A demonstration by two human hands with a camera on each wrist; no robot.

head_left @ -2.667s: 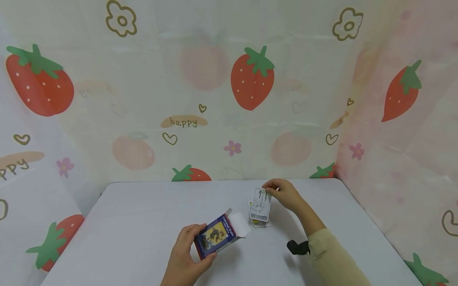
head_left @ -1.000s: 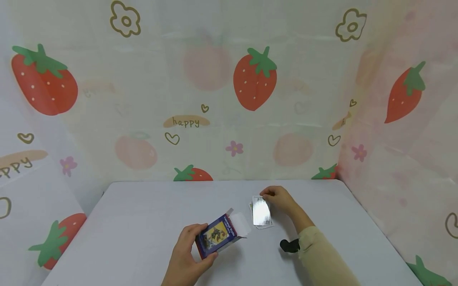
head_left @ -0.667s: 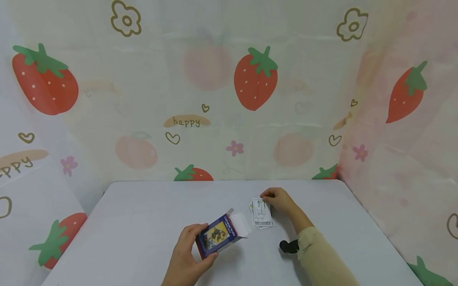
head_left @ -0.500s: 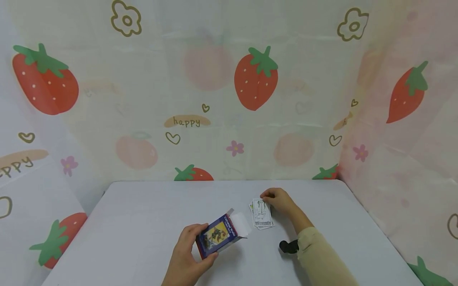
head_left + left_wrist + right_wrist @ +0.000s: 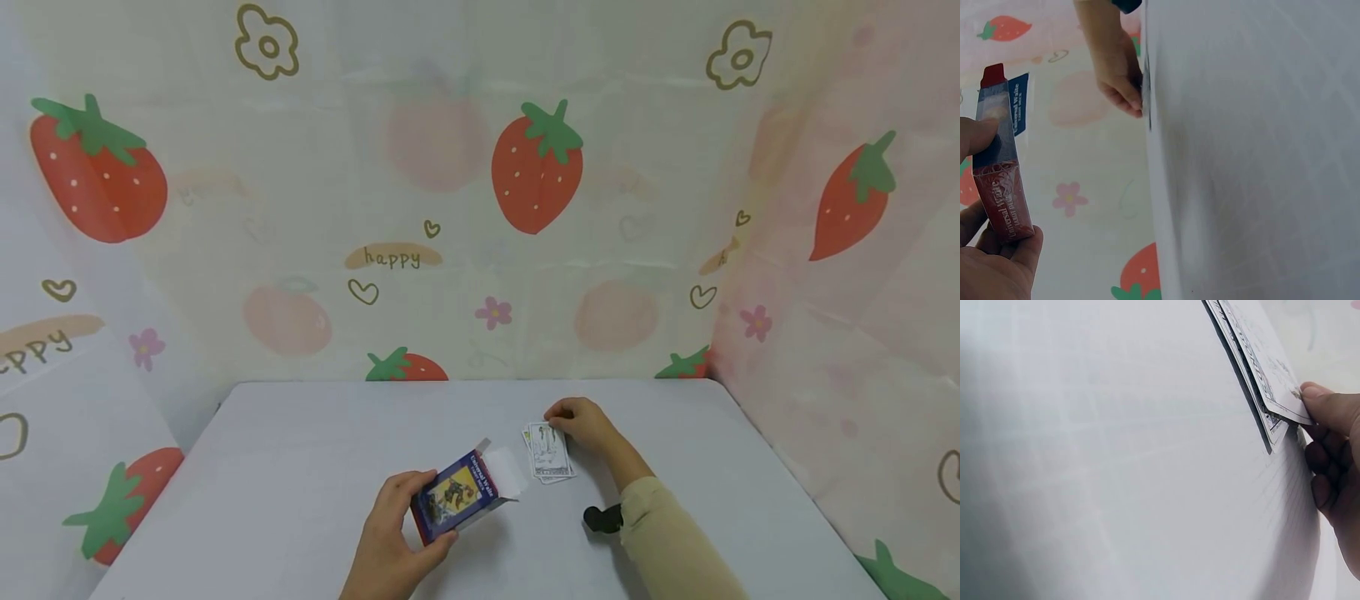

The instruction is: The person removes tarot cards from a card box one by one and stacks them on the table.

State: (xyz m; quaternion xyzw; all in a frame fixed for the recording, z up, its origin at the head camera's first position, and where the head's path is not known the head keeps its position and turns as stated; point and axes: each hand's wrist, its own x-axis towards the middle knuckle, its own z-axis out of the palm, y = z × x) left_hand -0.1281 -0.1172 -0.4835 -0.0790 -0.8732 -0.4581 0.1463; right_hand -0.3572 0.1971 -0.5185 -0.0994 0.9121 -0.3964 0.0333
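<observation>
My left hand [image 5: 393,533] grips a blue tarot card box [image 5: 452,496], fingers on its far edge and thumb on its near edge. The box is tilted, and its white end flap [image 5: 504,472] stands open toward the right. In the left wrist view the box [image 5: 999,144] shows its red and blue narrow sides. My right hand [image 5: 588,423] pinches a tarot card [image 5: 550,450] by its far right corner. That card lies over a small stack of cards on the table. In the right wrist view the thumb is on top of the pinched card [image 5: 1266,356], above the stack's edges [image 5: 1275,434].
A white-covered table [image 5: 315,467] spreads under both hands. Behind it hangs a strawberry-print cloth [image 5: 450,208], with more printed cloth at both sides. A black piece [image 5: 602,519] sticks out from the right wrist beside the sleeve.
Since the earliest frame my right hand has moved nearer and lowered the card, from raised above the stack to lying over it. The left hand and box have barely moved.
</observation>
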